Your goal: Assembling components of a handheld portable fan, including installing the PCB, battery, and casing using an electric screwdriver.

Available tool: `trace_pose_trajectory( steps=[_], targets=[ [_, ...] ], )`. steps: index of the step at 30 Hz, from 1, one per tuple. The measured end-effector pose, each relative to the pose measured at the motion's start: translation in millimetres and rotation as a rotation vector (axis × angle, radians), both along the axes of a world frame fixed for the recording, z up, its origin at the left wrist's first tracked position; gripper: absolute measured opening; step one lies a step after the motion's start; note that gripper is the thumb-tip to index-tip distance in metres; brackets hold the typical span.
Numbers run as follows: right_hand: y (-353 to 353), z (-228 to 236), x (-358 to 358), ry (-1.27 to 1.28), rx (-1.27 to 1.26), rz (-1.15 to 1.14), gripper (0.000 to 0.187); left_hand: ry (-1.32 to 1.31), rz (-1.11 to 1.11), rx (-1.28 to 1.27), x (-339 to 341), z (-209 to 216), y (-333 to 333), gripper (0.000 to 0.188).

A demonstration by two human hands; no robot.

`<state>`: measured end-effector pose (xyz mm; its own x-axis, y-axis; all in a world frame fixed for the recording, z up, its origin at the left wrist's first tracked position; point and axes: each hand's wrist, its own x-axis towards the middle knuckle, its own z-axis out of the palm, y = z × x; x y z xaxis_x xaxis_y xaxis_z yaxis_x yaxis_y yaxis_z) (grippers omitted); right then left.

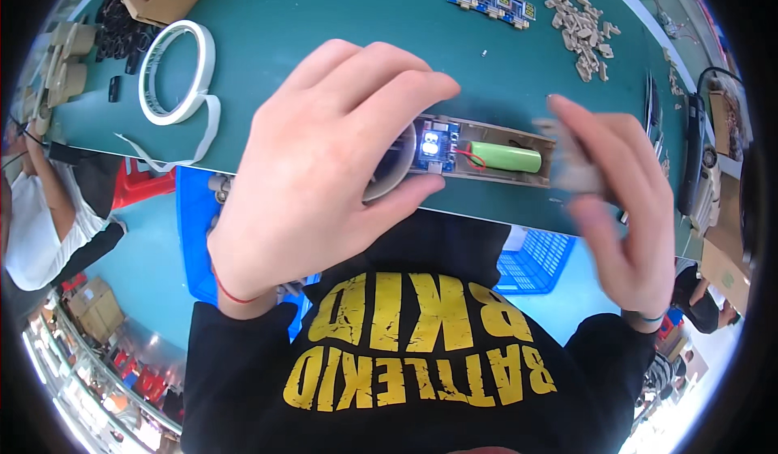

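Observation:
My left hand (304, 142) is wrapped around the round end of an opened beige plastic housing (525, 138), holding it over the green table near its front edge. Inside the housing sit a small blue circuit board (448, 132) with a glowing white display and a green cylindrical battery (506, 157). Red wire loops between the two. At the housing's far right end is my right hand (632, 203), its thumb and fingers closed on a blurred grey-beige plastic piece (577, 166). Motion blur hides that piece's shape and whether it touches the housing.
A white tape roll (205, 58) with a loose strip lies left, near a cardboard box (182, 0) and black parts (121, 40). Joined circuit boards (491, 2) and scattered beige pieces (582, 40) lie at the back right. A blue basket (531, 271) stands below the table edge.

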<state>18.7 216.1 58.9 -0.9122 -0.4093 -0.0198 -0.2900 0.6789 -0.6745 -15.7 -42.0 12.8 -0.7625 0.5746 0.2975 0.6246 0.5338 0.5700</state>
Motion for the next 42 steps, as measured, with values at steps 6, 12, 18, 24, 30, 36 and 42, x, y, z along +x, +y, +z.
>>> trace_pose_trajectory(
  steps=[6,12,18,24,30,36,42],
  targets=[
    [-32.2,-16.2,-9.8,0.309,0.193,0.139,0.055,-0.014,0.018,0.03,-2.7,-3.2,5.6,0.066],
    [-37.9,-18.3,-13.3,0.276,0.185,0.161,0.05,-0.025,0.007,0.038,-4.9,-4.1,3.6,0.071],
    [-39.3,-22.1,-16.7,0.377,0.189,0.149,0.048,-0.021,0.016,0.027,-4.8,-2.4,6.7,0.07],
    [-36.0,-28.4,-23.5,0.309,0.108,0.201,0.049,-0.02,0.015,0.003,-4.0,-6.0,5.1,0.068],
    [-34.5,-46.8,-21.0,0.462,0.001,0.205,0.047,-0.02,0.044,0.017,-2.9,-4.0,6.8,0.065],
    [-23.3,-23.8,-31.0,0.025,-0.005,0.21,0.066,-0.031,0.011,-0.025,-4.3,-5.8,2.6,0.054],
    [-1.0,-7.2,-39.1,-0.538,0.023,0.176,0.052,-0.057,-0.032,-0.049,-7.8,0.2,-2.4,0.049]
  ],
)
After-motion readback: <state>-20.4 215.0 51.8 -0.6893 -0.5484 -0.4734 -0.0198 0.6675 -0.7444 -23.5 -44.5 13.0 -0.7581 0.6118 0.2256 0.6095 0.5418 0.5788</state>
